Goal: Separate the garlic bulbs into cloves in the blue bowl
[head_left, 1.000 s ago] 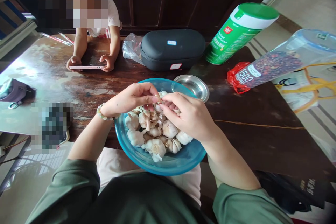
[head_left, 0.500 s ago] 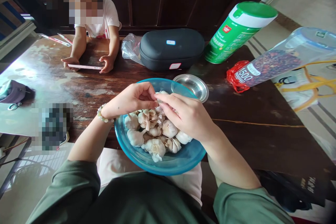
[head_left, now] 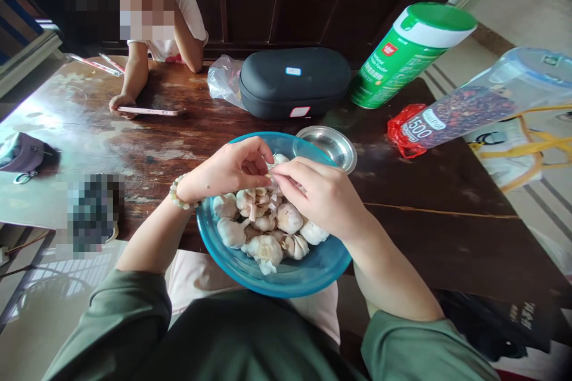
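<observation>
Several white garlic bulbs (head_left: 264, 250) lie in a blue bowl (head_left: 286, 289) at the table's near edge. Above the bowl's far part, my left hand (head_left: 235, 171) is closed in a pinch, a beaded bracelet (head_left: 177, 191) on its wrist. My right hand (head_left: 319, 193) pinches close beside it, the fingertips of both hands nearly meeting. Between them is something small and pale, mostly hidden by the fingers. A shallow metal bowl (head_left: 346, 152) stands just behind the blue bowl's right rim.
On the wooden table (head_left: 429, 244) stand a black case (head_left: 295, 80), a green canister (head_left: 397, 62) and a clear container (head_left: 469, 110) with a red bag round its base. A person (head_left: 190, 18) across the table holds a phone (head_left: 152, 111).
My fingertips have shifted slightly and my left fingers have spread a little. The person across has raised one hand from the phone toward the head.
</observation>
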Action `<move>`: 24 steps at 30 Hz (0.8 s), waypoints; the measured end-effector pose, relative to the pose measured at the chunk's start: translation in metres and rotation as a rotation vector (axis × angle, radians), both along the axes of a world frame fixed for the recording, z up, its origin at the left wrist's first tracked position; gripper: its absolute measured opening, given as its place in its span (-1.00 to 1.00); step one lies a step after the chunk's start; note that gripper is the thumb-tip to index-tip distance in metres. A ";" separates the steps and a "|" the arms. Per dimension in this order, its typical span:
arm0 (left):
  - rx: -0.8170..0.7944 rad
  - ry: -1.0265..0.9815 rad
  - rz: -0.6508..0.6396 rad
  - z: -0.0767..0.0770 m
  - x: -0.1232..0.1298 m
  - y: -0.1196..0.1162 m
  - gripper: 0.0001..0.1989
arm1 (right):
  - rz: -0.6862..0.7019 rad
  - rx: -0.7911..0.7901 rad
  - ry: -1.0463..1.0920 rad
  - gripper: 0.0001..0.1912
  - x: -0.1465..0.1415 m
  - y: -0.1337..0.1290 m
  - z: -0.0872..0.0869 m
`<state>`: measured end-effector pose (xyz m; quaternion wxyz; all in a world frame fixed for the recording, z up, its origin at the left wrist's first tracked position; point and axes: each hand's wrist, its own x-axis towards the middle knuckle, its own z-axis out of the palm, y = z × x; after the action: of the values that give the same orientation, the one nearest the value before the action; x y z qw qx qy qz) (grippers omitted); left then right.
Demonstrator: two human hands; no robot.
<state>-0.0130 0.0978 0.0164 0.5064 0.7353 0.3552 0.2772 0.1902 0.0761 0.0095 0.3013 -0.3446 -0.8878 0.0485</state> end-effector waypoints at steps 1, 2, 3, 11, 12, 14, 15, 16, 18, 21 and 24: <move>0.000 0.000 -0.003 0.000 0.000 0.000 -0.68 | -0.006 -0.005 -0.007 -0.86 0.000 0.000 0.000; 0.001 0.001 -0.005 0.000 0.000 0.000 -0.67 | -0.010 -0.006 -0.011 -0.86 0.000 0.000 0.000; 0.004 0.005 -0.005 0.000 0.000 0.001 -0.66 | -0.013 -0.005 -0.012 -0.86 0.000 0.000 0.000; 0.066 0.092 0.005 0.000 -0.004 0.002 -0.69 | -0.030 0.017 -0.008 -0.85 -0.001 0.000 0.002; 0.066 0.092 0.002 0.000 -0.004 0.002 -0.70 | -0.034 0.016 -0.011 -0.85 -0.001 -0.001 0.002; 0.067 0.084 0.002 0.000 -0.004 0.002 -0.72 | -0.040 0.011 -0.016 -0.84 -0.001 -0.001 0.002; 0.066 0.080 0.005 0.000 -0.004 0.002 -0.72 | -0.040 0.008 -0.016 -0.85 -0.001 -0.001 0.003; 0.063 0.077 0.007 0.000 -0.004 0.002 -0.72 | -0.038 0.005 -0.013 -0.85 -0.001 -0.001 0.003; 0.058 0.071 0.010 0.001 -0.003 0.002 -0.71 | -0.030 0.010 0.007 -0.89 -0.001 -0.002 0.003; 0.058 0.072 0.019 0.001 -0.003 0.001 -0.71 | -0.029 0.052 0.054 -0.92 -0.001 -0.002 0.003; 0.058 0.062 0.019 0.002 -0.004 0.001 -0.72 | -0.026 0.084 0.045 -0.91 -0.001 -0.002 0.003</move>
<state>-0.0165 0.0986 0.0180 0.4709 0.7546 0.3695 0.2691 0.1887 0.0741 0.0123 0.3359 -0.3421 -0.8774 0.0152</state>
